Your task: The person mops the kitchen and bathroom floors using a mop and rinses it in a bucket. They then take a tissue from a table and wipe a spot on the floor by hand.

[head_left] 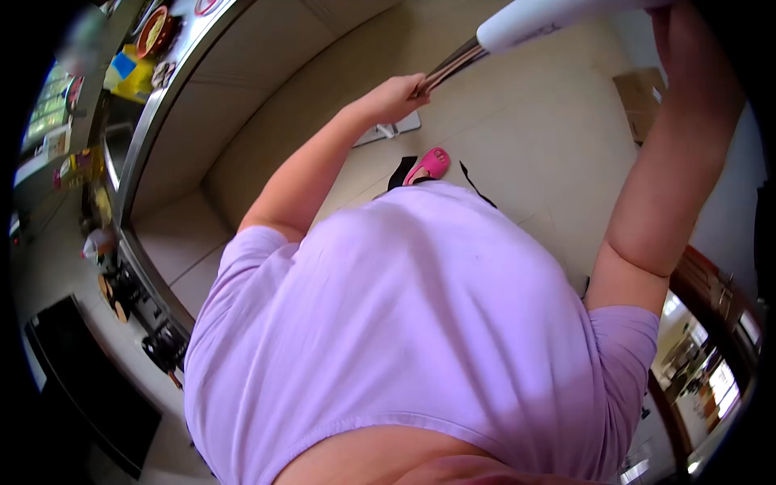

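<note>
Head camera: and we look straight down a lilac shirt [420, 299] to the tiled floor [525, 113], both arms reaching out!
Left hand: up at the top middle, it has the far end of a dark brown strand [453, 66], fingers closed together and clamped on it.
Right hand: high in the top right corner, this hand [663, 32] is mostly cut off, beside the far end of the white tool; whether its fingers are clamped or apart, we cannot tell.
White tool: there's the long, rounded body [550, 20], faint lettering on its side, above the floor between the two hands, the strand running from its near end to the left hand.
Floor: a pink slipper [435, 164] on a foot below the left hand, a flat pale item [396, 129] just beyond, and a cardboard box [640, 101] off to the right!
Counter: over on the left, the metal-edged counter [145, 141] carries a reddish-brown bowl [153, 34] near its upper end, a yellow item [136, 87] just beside, and a blue patch [124, 65] against that yellow.
</note>
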